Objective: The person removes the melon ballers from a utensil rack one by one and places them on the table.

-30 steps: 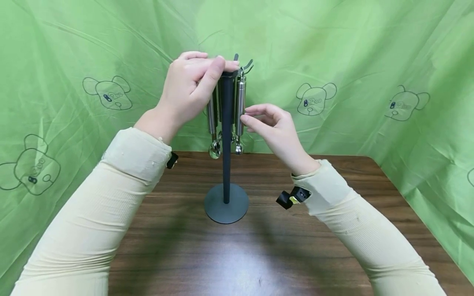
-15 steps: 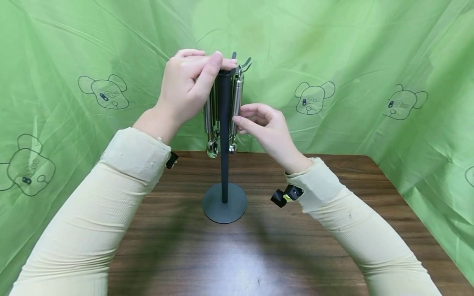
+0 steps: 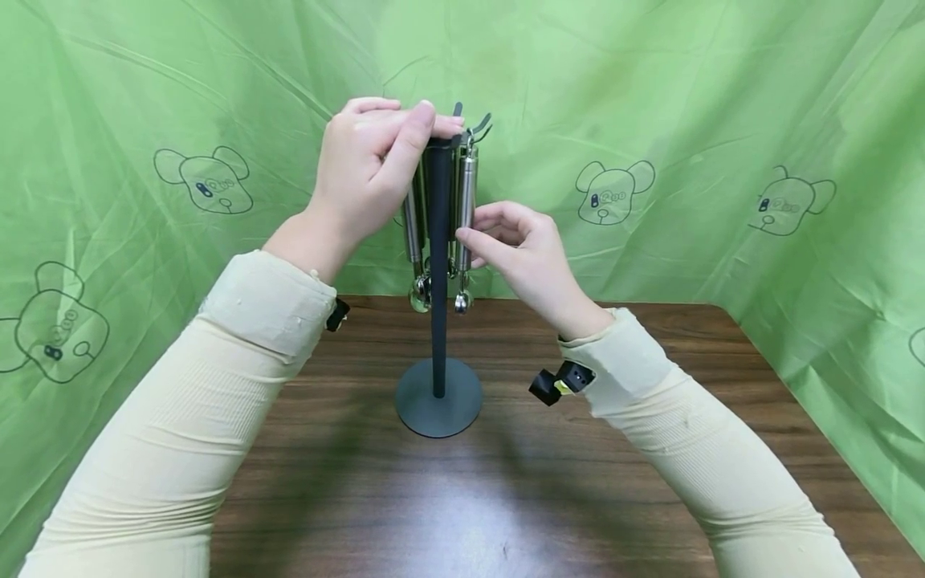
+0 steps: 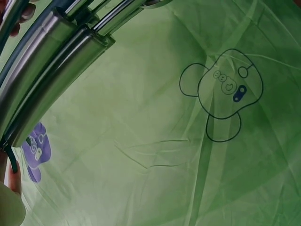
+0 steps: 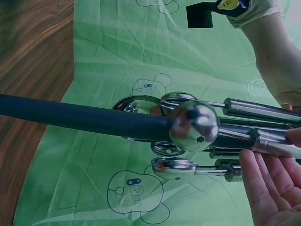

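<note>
A dark grey stand point(image 3: 439, 329) with hooks at its top bears several shiny metal scoops, with cylindrical handles, thin necks and round bowls. My left hand point(image 3: 364, 164) rests over the stand's top, fingers extended across it and thumb raised. On the right side, my right hand point(image 3: 527, 245) pinches the lower handle of one hanging scoop point(image 3: 468, 185) between thumb and fingers. Its rounded bowl point(image 5: 194, 125) overlaps the post in the right wrist view. Other scoop handles point(image 4: 61, 80) hang side by side in the left wrist view, partly cut off by the frame.
The stand's round base point(image 3: 438, 413) sits on a brown wooden table point(image 3: 614, 482). Green cloth point(image 3: 686, 96) with bear drawings surrounds the table at the back and sides. A small black camera point(image 3: 560, 381) is worn at the right wrist.
My right hand has shifted slightly left, its thumb now overlapping the scoop's handle. The hanging scoops have swung a little left and back. My left hand stays on the stand's top.
</note>
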Available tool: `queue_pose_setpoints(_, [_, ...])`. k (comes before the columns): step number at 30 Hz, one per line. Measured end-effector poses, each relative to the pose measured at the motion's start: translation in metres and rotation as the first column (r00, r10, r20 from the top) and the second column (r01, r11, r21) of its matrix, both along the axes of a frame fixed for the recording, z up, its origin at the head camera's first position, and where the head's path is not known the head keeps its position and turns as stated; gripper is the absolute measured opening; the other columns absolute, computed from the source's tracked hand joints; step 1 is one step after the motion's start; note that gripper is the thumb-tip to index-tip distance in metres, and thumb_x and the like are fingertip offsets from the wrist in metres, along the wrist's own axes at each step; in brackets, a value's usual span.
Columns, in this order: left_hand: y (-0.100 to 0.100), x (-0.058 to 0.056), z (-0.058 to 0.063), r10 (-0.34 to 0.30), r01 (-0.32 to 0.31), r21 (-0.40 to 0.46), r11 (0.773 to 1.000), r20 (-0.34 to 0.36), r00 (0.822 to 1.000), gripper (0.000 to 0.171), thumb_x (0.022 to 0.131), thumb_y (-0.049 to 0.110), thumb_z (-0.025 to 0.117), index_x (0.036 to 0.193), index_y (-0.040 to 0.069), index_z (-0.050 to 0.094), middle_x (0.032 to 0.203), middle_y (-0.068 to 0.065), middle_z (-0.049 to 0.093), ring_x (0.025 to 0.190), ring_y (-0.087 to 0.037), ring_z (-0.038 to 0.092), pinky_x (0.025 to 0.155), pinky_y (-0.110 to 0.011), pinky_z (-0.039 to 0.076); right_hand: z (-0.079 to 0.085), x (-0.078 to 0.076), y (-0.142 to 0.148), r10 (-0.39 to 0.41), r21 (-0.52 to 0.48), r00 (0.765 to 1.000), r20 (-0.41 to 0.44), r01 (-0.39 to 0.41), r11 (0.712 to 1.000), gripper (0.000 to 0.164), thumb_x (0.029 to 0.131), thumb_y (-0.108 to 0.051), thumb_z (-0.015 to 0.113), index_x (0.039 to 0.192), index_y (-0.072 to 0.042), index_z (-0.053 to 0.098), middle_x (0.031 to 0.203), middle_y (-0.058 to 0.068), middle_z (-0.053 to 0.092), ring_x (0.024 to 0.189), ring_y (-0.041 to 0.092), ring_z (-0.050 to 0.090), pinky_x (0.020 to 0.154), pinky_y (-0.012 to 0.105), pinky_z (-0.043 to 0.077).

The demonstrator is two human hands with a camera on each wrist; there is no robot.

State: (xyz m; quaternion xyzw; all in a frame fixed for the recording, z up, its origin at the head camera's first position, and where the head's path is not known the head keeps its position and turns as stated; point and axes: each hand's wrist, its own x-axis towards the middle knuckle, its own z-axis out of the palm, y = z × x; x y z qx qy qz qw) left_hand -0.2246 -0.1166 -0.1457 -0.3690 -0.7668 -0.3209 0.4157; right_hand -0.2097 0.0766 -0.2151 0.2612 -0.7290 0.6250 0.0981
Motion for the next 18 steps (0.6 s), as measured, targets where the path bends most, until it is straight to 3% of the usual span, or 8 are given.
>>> queue_pose_setpoints(8, [0.002, 0.0, 0.0, 0.007, -0.007, 0.013, 1.0, -0.014, 1.0, 0.037, 0.101, 0.018, 0.043, 0.1, 0.007, 0.078, 0.103, -0.007, 0.077, 0.098, -0.024, 0.074, 0.104, -0.024, 0.039, 0.004, 0.008, 0.005, -0.002, -0.017, 1.0, -0.019, 0.002, 1.0, 0.02, 0.09, -0.006, 0.069, 0.107, 0.004, 0.068, 0.089, 0.002, 0.073, 0.07, 0.014, 0.069, 0.07, 0.036, 0.06])
queue_pose_setpoints(14, [0.002, 0.0, -0.001, 0.007, -0.007, 0.013, 1.0, -0.033, 0.999, 0.037, 0.101, 0.017, 0.043, 0.099, 0.007, 0.079, 0.101, -0.008, 0.077, 0.096, -0.025, 0.074, 0.103, -0.025, 0.04, 0.008, 0.012, 0.01, -0.016, -0.026, 0.999, -0.029, 0.015, 1.0, 0.02, 0.09, -0.005, 0.069, 0.107, 0.006, 0.068, 0.086, -0.004, 0.072, 0.069, 0.013, 0.069, 0.069, 0.036, 0.06])
queue_pose_setpoints(18, [0.002, 0.0, -0.001, 0.01, -0.01, 0.01, 1.0, -0.036, 0.999, 0.037, 0.101, 0.017, 0.043, 0.099, 0.007, 0.079, 0.101, -0.008, 0.077, 0.096, -0.025, 0.074, 0.102, -0.025, 0.04, 0.01, 0.014, 0.012, -0.007, -0.039, 0.999, -0.036, 0.006, 0.999, 0.021, 0.09, -0.004, 0.068, 0.108, 0.007, 0.067, 0.087, -0.001, 0.073, 0.07, 0.013, 0.07, 0.068, 0.035, 0.06])
